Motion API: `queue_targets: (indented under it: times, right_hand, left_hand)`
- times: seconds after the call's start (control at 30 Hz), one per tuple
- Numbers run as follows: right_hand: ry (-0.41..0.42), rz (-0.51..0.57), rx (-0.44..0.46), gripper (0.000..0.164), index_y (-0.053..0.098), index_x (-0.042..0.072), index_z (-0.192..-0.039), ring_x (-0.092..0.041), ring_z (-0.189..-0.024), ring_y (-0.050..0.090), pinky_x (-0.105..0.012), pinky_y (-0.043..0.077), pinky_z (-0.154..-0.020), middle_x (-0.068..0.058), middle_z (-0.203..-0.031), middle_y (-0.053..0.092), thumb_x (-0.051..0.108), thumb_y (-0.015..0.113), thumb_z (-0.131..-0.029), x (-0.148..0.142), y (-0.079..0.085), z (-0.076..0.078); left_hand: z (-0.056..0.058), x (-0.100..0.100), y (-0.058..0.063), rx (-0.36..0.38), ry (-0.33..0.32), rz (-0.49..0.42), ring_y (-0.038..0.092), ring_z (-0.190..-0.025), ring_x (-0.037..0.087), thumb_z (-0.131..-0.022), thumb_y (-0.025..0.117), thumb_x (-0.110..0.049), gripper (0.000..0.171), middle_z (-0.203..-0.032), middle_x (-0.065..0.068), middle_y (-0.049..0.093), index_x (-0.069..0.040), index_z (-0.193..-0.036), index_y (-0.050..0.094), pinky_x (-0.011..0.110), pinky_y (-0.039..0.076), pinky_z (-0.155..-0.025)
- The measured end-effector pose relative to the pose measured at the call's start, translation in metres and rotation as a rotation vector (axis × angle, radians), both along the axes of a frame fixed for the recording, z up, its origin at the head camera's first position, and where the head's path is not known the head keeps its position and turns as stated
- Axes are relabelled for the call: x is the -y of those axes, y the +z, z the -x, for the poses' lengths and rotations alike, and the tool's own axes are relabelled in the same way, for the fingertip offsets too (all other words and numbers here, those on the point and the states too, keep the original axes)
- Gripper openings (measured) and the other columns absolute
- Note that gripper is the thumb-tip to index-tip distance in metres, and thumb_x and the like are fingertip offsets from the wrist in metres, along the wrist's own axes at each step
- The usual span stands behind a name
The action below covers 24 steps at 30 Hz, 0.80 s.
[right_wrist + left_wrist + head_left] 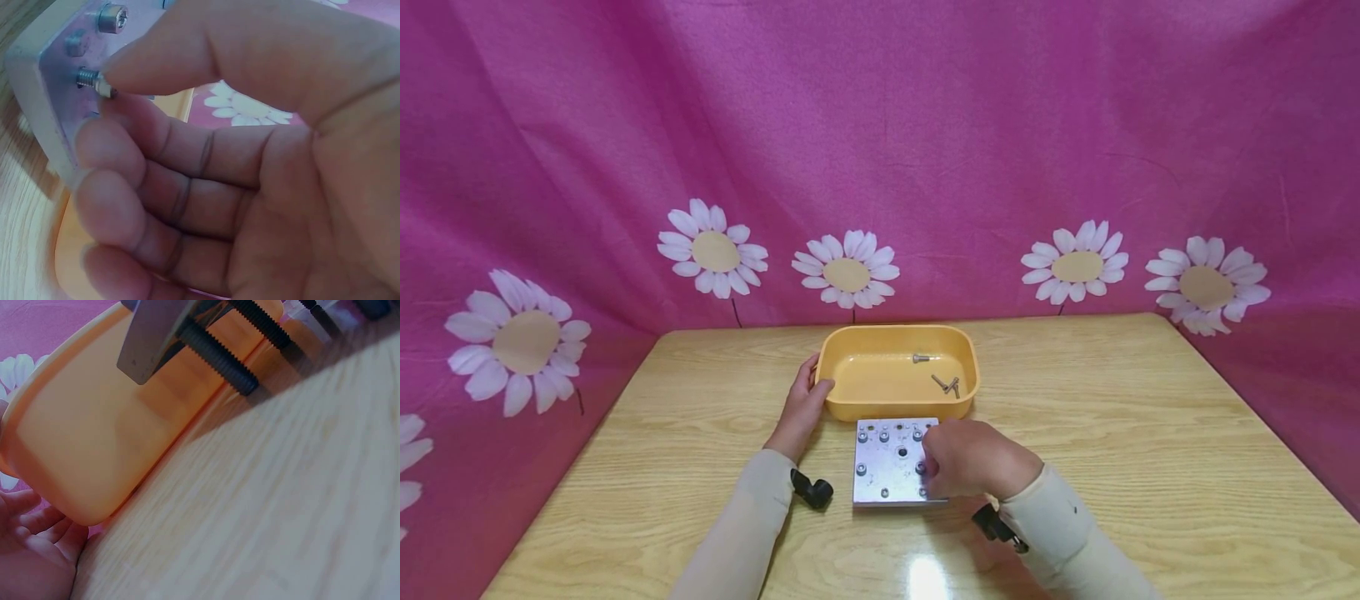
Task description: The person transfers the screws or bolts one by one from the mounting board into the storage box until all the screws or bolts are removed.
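A silver metal plate (880, 479) with several socket-head bolts in its top lies on the table. In the left wrist view, threaded bolt shanks (222, 359) stick out below the plate. My right hand (970, 458) is over its right side. Close up, the thumb and index finger pinch a small bolt (89, 77) at a hole in the plate, some thread showing; the other fingers are loosely curled. My left hand (801, 408) holds the left end of a yellow plastic tub (865, 411), thumb at the rim and fingers along the outer wall.
Several loose bolts (946, 384) lie in the right part of the tub, just behind the plate. The wooden table (1120, 417) reaches back to a pink curtain (955, 150) printed with white flowers. Black wrist mounts (812, 490) sit on both sleeves.
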State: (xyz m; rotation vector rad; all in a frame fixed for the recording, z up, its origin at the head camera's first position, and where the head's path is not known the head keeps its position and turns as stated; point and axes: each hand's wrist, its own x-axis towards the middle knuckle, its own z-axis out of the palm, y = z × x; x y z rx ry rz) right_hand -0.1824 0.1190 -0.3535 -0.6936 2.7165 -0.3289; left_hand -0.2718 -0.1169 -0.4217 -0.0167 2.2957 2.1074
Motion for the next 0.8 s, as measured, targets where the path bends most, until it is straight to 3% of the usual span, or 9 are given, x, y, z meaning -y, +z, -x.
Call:
queue_targets:
  times: [0.2, 0.5, 0.8]
  right_hand:
    - [-0.016, 0.026, 0.008, 0.019, 0.062, 0.019, -0.067, -0.011, -0.057, 0.049, -0.028, 0.040, -0.052, 0.006, -0.064, 0.056, 0.019, 0.078, -0.075, -0.001, 0.002, -0.001]
    - [-0.011, 0.049, -0.001, 0.019, 0.061, 0.020, -0.067, -0.012, -0.057, 0.050, -0.027, 0.041, -0.050, 0.006, -0.065, 0.056, 0.020, 0.078, -0.075, -0.004, 0.001, 0.002]
    - [-0.021, 0.039, -0.013, 0.018, 0.062, 0.020, -0.069, -0.013, -0.059, 0.051, -0.028, 0.043, -0.052, 0.006, -0.066, 0.056, 0.023, 0.078, -0.076, -0.002, 0.004, 0.003]
  left_hand:
    - [0.004, 0.001, -0.004, -0.011, -0.001, -0.009, 0.028, -0.142, 0.026, -0.095, 0.046, -0.009, 0.061, -0.156, 0.015, 0.027, -0.004, -0.151, 0.024, 0.037, 0.027, -0.115]
    - [0.023, 0.005, -0.033, -0.024, 0.023, -0.015, 0.028, -0.142, 0.022, -0.095, 0.048, -0.017, 0.061, -0.156, 0.008, 0.029, -0.013, -0.152, 0.026, 0.036, 0.026, -0.115]
    - [0.023, 0.004, -0.034, -0.035, 0.041, -0.003, 0.030, -0.141, 0.021, -0.095, 0.048, -0.017, 0.059, -0.155, 0.007, 0.031, -0.014, -0.151, 0.028, 0.035, 0.027, -0.115]
